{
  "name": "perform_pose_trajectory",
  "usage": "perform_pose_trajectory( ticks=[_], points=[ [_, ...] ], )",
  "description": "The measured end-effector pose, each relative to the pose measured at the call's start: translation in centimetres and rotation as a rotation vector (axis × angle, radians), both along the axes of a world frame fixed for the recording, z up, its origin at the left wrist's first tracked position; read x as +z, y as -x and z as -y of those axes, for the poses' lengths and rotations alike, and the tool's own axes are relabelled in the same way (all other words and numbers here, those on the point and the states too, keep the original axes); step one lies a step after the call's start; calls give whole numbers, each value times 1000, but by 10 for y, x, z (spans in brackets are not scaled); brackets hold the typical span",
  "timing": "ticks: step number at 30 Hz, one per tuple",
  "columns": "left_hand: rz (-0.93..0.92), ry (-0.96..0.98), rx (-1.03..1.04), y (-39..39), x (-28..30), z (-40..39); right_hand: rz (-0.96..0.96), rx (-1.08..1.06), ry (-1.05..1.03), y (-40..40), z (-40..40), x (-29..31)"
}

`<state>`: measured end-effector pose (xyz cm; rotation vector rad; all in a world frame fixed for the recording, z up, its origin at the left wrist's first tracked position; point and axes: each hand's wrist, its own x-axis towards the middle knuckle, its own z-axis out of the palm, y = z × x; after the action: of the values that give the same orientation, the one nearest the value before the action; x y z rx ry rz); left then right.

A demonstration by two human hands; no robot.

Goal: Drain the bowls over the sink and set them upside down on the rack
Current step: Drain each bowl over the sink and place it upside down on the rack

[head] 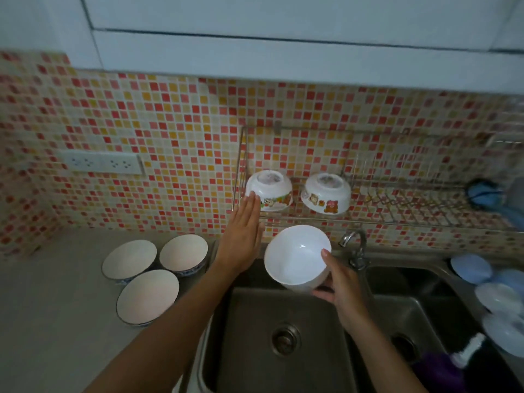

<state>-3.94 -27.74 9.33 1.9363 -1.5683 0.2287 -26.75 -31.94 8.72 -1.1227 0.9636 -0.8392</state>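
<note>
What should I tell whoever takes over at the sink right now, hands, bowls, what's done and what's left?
Left hand: open and flat, fingertips against the left upside-down bowl on the wall rack.
Right hand: holds the plain white bowl by its rim, tilted, above the left sink basin.
Done: two cartoon-printed bowls sit upside down on the rack, the second to the right of the first.
Left: rack the white bowl upside down, then drain and rack the three bowls standing upright on the counter left of the sink.
</note>
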Motion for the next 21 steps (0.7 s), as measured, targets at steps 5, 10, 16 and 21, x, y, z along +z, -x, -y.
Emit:
perform_pose_trajectory(
  ticks=[5, 10, 16, 21],
  points=[
    [-7, -56, 38, -21, -10, 12, 105, 25, -35, -2, 10, 32],
    [47, -77, 66, -23, -14, 11, 194, -30, -12, -20, 35, 62],
    [19, -65, 114, -21, -22, 17, -46, -183, 428, -66, 58, 81],
    [44, -62, 110, -25, -22, 16, -398, -128, 943, -107, 86, 78]
  ],
)
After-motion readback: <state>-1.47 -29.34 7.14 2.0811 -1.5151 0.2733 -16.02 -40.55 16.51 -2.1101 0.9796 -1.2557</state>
